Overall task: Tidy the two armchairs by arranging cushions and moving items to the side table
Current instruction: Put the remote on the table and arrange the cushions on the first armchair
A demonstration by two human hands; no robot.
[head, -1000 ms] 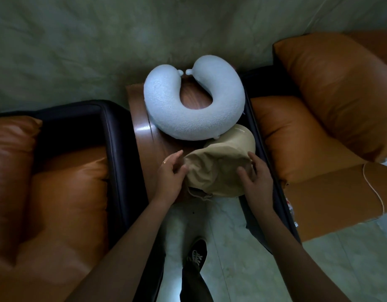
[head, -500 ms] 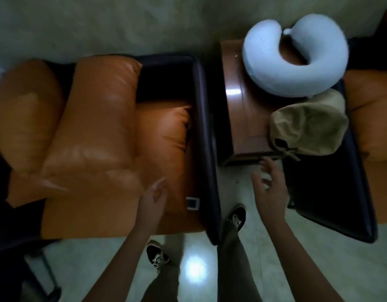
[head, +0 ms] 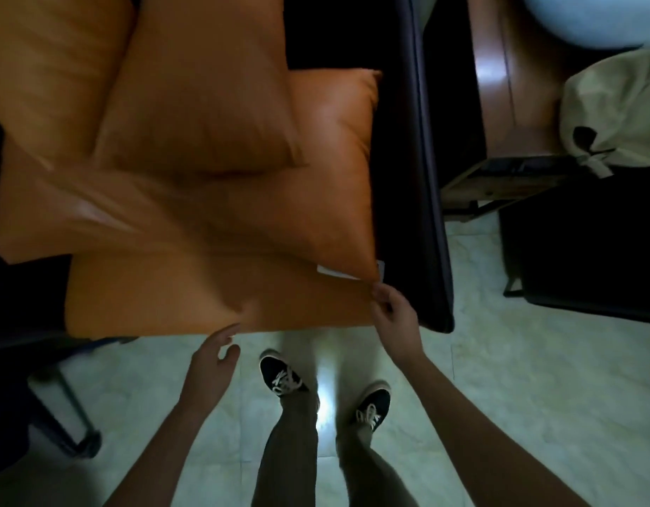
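Left armchair (head: 407, 177) fills most of the view: dark frame, orange leather. A big seat cushion (head: 297, 199) lies on it, its near right corner drawn to a point by the chair's right arm. An upper cushion (head: 206, 97) rests on top, toward the back. The far left of the chair is motion-blurred. Wooden side table (head: 499, 86) stands just right of that arm, with the dark side of the second armchair (head: 590, 250) on its other side. Pale tiled floor (head: 535, 397) below. On the table, a pale blue neck pillow (head: 590, 20) at the back, cut off by the frame, and a beige cap (head: 616, 104) just in front of it at the right edge. Right hand (head: 393, 316) pinches the seat cushion's pointed corner between thumb and fingers. Left hand (head: 213, 360) released, fingers loosely spread, grasping nothing, just off the seat's front edge. Dark shoes (head: 283, 375) with white laces between the arms. Small white tag (head: 334, 271) sticks out under the pinched corner
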